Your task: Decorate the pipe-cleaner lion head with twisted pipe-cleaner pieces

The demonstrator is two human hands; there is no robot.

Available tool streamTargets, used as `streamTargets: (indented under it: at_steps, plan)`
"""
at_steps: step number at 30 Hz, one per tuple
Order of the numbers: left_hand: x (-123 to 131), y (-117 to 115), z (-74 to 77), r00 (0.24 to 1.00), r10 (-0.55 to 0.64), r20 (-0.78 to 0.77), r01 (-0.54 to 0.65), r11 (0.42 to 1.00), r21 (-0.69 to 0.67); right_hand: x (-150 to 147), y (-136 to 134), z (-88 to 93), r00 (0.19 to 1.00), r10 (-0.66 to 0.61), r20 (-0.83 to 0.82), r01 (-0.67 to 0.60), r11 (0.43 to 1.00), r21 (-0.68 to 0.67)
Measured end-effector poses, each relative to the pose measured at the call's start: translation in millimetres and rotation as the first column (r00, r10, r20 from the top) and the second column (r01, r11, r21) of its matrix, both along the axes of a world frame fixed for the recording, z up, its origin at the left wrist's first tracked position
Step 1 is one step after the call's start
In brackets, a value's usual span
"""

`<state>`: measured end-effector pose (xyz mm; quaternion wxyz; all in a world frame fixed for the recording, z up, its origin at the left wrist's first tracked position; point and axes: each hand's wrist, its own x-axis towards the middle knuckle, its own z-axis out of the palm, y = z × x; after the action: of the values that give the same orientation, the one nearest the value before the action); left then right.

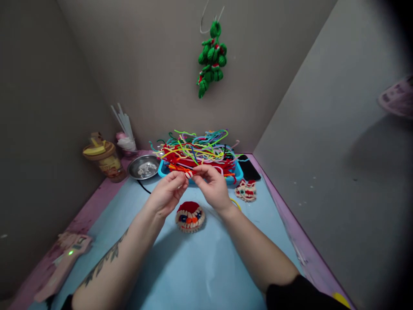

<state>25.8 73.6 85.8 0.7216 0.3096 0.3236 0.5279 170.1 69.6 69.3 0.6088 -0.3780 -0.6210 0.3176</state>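
Both my hands meet in front of the blue tray. A small red-and-white striped piece [189, 174], likely of bent pipe cleaner, sits at the fingertips between them. My left hand [168, 191] pinches it from the left, thumb and forefinger closed. On the other side my right hand [213, 187] has its fingertips closed on the same piece. Below them on the blue sheet lies a round fuzzy face [190, 218] with a red top, cream edging, dark blue eyes and an orange middle. Another cream-and-red fuzzy piece [246, 191] rests farther right.
Colourful pipe cleaners [200, 148] fill the blue tray [239, 175]. A black phone [249, 168] lies beside it. At left are a metal bowl [143, 167], a lidded cup [109, 161], white sticks [124, 122] and a pink glue gun [64, 267]. Green fuzzy ornaments [213, 58] hang on the wall.
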Motion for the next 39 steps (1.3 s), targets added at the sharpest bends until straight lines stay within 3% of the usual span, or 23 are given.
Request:
streamTargets:
  at_steps: [7,15,20,25,31,37,39]
  plan:
    - [-2.4,-2.1,6.1,0.998,-0.032,-0.063,0.031,0.999,-0.030,7.9,1.1,2.6,0.994,0.039,0.099,-0.046,0.996,0.071]
    - [-4.9,-3.7,8.5,0.929,0.120,-0.350,-0.034,0.970,0.242,8.9,0.7,5.3,0.991,0.027,0.131,-0.034,0.998,0.051]
    - [-10.5,-3.8,8.5,0.748,0.330,-0.576,0.040,0.844,0.535,7.5,-1.5,8.9,0.986,-0.046,0.161,0.036,0.997,0.066]
    - [-14.9,-3.5,10.7,0.595,0.498,-0.631,0.109,0.728,0.677,8.4,-2.5,9.5,0.982,-0.049,0.181,0.031,0.995,0.099]
    - [-17.0,-2.0,15.4,0.590,0.489,-0.643,0.177,0.699,0.693,11.0,-2.5,9.2,0.981,-0.033,0.193,0.009,0.992,0.123]
    - [-14.1,-2.9,7.9,0.527,0.647,-0.552,0.163,0.560,0.812,6.5,-1.1,6.4,0.996,0.012,0.085,-0.014,0.999,0.032]
    - [-14.5,-2.8,4.7,0.508,0.669,-0.543,0.169,0.541,0.824,4.8,0.3,5.0,0.998,0.056,0.005,-0.056,0.998,-0.016]
